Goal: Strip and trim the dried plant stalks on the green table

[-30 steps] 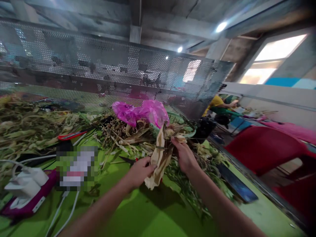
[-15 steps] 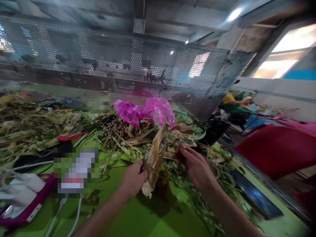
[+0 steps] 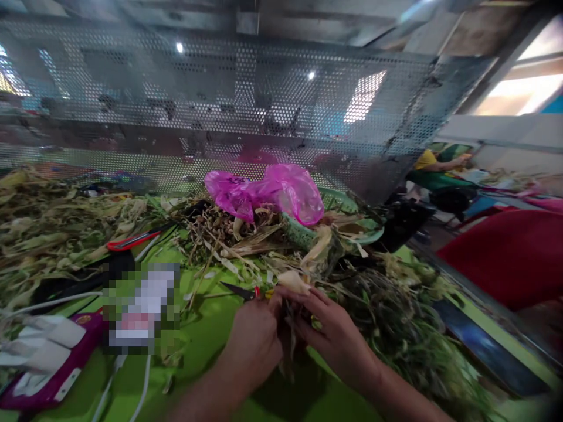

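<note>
Both hands meet over the green tabletop around a dry, pale brown corn husk. My left hand is closed on its lower part. Out of the same fist a dark pointed blade sticks to the left, with red and yellow bits near its base; most of that tool is hidden. With bent fingers, my right hand grips the husk from the right side. Another dry husk stands just beyond the fingers, against a green basket.
A pink plastic bag lies on dried stalks behind the hands. Leaf heaps are at left, loose greens at right. A red cutter, power strip and dark phone-like slab flank them. A person sits far right.
My right hand has come left and down onto the husk beside my left hand. The husk, upright in my left hand before, is now lower and mostly covered by fingers. The view has shifted slightly.
</note>
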